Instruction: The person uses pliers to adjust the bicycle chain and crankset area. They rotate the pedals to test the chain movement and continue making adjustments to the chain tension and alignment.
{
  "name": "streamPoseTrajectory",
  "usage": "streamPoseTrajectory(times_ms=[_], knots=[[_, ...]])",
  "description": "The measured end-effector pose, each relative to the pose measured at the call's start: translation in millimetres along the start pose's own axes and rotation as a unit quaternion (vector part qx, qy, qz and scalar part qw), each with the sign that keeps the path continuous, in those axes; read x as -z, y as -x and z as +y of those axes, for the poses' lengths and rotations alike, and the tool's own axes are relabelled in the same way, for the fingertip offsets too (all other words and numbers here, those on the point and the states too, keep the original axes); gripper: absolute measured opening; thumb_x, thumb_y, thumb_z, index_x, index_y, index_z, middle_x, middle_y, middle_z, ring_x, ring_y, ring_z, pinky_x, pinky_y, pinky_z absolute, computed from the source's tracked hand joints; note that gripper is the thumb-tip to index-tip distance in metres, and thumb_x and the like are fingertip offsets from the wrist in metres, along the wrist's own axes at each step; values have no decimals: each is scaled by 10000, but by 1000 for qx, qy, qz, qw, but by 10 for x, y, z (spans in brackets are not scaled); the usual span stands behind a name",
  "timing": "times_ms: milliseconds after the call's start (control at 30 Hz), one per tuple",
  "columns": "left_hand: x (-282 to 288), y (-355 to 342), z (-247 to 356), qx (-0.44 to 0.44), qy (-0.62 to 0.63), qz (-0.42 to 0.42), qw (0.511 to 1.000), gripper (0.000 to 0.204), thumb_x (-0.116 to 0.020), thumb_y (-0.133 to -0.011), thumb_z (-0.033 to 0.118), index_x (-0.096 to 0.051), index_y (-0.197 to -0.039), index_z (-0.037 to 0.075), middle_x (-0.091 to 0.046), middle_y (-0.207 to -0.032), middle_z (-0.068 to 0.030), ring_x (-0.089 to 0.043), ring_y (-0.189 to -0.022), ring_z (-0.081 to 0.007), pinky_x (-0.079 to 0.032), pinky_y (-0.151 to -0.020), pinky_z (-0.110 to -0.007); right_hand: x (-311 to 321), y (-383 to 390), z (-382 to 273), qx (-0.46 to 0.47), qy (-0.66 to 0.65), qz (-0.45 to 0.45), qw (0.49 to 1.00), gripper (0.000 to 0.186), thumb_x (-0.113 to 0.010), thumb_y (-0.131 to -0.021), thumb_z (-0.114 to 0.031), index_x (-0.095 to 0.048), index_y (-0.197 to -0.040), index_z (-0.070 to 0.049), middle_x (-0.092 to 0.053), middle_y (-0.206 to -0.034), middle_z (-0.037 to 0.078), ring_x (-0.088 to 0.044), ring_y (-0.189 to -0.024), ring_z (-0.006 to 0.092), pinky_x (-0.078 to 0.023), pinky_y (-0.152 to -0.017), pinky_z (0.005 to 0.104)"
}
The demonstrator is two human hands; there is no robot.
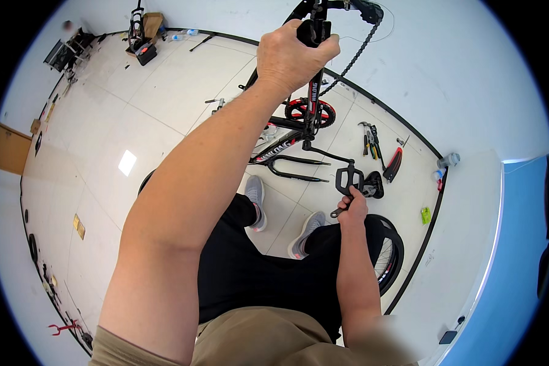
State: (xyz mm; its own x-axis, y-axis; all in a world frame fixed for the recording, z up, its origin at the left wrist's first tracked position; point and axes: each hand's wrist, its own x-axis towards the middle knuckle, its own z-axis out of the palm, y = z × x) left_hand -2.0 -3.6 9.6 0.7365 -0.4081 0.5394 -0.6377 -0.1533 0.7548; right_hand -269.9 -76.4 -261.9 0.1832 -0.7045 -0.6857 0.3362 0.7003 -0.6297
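Observation:
A black bicycle frame (280, 147) with red and white markings stands before me, its fork (296, 169) pointing to the right. At the top, my left hand (290, 55) is closed around a dark part of the frame; the fingers' far side is hidden. My right hand (355, 207) is closed around a wrench (337, 213), whose end sticks out to the left. That hand sits at the lower edge of a black pedal (340, 179) on the crank arm (328, 153). A red and black chainring (325, 114) and a chain (363, 49) show beyond.
Right of the pedal lie a black saddle (374, 185), hand tools (367, 139) and a red-and-black object (394, 165). A wheel (396, 259) is beside my right leg. A bottle (449, 160) and green packet (426, 215) lie near the right wall. A toolbox (146, 53) stands far left.

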Motion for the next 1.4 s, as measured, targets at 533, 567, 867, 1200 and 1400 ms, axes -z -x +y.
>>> streamPoseTrajectory(times_ms=[533,567,867,1200,1400], knots=[[21,39,93,10,-10,21,1000,439,-778,-733,413,-682,-796,-10,-679,-681,-76,-638,-634,-145,-529,-675,-286,-44,138,-60,1,-90,-65,994,139,-655,-899,-88,-531,-839,-74,-476,-720,14,-426,-546,101,-318,-450,253],[24,42,104,9,-6,18,1000,435,-776,-738,412,-679,-793,-9,-674,-677,-70,-624,-625,-141,-524,-667,-287,-66,171,-70,1,-91,-54,994,157,-666,-886,-83,-524,-820,-75,-464,-715,8,-422,-542,99,-311,-444,251],[-17,39,49,3,7,27,1000,422,-788,-755,389,-640,-728,-5,-615,-628,-26,-529,-591,-112,-466,-610,-277,-75,212,-54,-4,-126,-76,989,165,-663,-880,-78,-506,-832,-92,-456,-733,5,-399,-532,93,-296,-435,250],[-57,19,-44,-49,25,53,997,400,-778,-800,325,-606,-709,-25,-577,-642,-7,-481,-622,-101,-434,-608,-270,-81,204,-43,-31,-174,-141,974,176,-680,-860,-90,-505,-846,-92,-483,-760,10,-390,-513,92,-292,-419,250],[-30,8,-86,-45,37,31,998,367,-782,-850,314,-597,-741,16,-552,-726,21,-457,-669,-84,-404,-651,-252,-124,281,-55,-29,-175,-150,973,168,-659,-883,-121,-513,-801,-103,-497,-740,12,-373,-512,80,-302,-435,240]])
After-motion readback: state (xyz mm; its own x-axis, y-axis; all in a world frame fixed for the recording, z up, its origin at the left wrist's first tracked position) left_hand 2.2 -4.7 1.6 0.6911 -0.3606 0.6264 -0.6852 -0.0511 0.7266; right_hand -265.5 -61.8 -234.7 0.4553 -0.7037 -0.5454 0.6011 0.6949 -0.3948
